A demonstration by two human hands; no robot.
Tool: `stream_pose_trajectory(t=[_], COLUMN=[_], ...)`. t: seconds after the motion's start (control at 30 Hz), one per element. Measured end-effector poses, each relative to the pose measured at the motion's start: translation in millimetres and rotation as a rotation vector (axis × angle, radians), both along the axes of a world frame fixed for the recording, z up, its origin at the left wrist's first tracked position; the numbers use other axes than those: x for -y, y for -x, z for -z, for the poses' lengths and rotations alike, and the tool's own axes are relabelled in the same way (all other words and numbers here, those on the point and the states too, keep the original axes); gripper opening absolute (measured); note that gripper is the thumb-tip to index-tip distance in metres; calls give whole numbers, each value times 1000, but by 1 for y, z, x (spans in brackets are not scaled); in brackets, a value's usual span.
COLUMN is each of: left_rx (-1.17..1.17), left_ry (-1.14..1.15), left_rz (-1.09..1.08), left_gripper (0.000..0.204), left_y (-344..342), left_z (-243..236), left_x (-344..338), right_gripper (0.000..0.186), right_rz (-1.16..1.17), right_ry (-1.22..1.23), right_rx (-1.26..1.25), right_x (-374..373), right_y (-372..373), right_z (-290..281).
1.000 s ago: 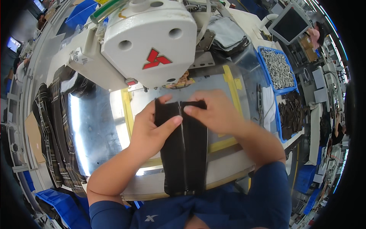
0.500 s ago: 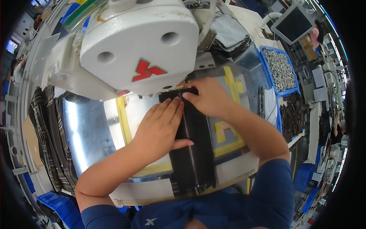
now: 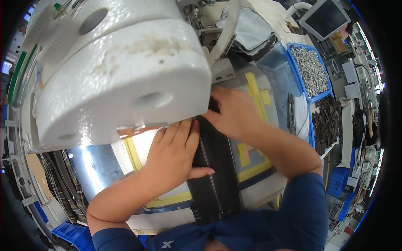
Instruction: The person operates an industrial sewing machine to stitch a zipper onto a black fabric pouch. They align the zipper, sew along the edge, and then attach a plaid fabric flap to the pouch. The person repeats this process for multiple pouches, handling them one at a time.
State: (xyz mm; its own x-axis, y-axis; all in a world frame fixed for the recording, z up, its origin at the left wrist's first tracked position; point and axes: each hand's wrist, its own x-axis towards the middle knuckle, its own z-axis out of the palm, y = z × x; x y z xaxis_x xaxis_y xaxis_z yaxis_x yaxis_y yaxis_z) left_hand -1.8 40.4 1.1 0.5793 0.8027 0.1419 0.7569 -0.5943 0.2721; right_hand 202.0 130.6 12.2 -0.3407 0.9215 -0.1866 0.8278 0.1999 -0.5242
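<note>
A black fabric strip with a zipper [image 3: 217, 175] runs lengthwise across the work surface, its near end against my shirt. My left hand [image 3: 173, 152] lies flat on the strip's left side, fingers stretched toward the far end and thumb across the zipper teeth. At the strip's far right corner, my right hand [image 3: 236, 113] pinches the black fabric between thumb and curled fingers. The large white sewing machine head [image 3: 125, 79] hangs just beyond both hands and covers the far end of the strip. Its needle area is hidden.
Yellow tape [image 3: 255, 169] marks the work plate. To the right stand a blue bin of metal zipper pulls or hooks [image 3: 310, 71], thread snips [image 3: 291, 113] and a pile of brown pieces [image 3: 326, 125]. Grey fabric [image 3: 253, 31] is stacked behind; plaid cloth [image 3: 63, 180] hangs left.
My view has come closer to the machine head, which now fills more of the upper left and hides the strip's far end. Both hands keep nearly the same places on the strip.
</note>
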Motion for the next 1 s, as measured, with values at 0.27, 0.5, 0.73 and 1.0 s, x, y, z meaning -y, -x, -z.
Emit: stream_pose_trajectory(t=[0.27,0.5,0.73,1.0], left_rx=[-10,127,121,121], left_ry=[-35,55,91,91], left_rz=[-2,10,-7,14], left_gripper=[110,105,109,110], left_y=[-1,-1,0,-1], left_z=[0,5,3,7], left_x=[0,-2,-1,-3], right_gripper=[31,34,40,36], right_rz=[-53,-520,-535,-527], right_ry=[-291,-374,-350,-323], right_rx=[-100,-148,-145,-206], right_x=[22,40,41,36], right_y=[-8,-14,-13,-23], right_z=[-6,11,9,1])
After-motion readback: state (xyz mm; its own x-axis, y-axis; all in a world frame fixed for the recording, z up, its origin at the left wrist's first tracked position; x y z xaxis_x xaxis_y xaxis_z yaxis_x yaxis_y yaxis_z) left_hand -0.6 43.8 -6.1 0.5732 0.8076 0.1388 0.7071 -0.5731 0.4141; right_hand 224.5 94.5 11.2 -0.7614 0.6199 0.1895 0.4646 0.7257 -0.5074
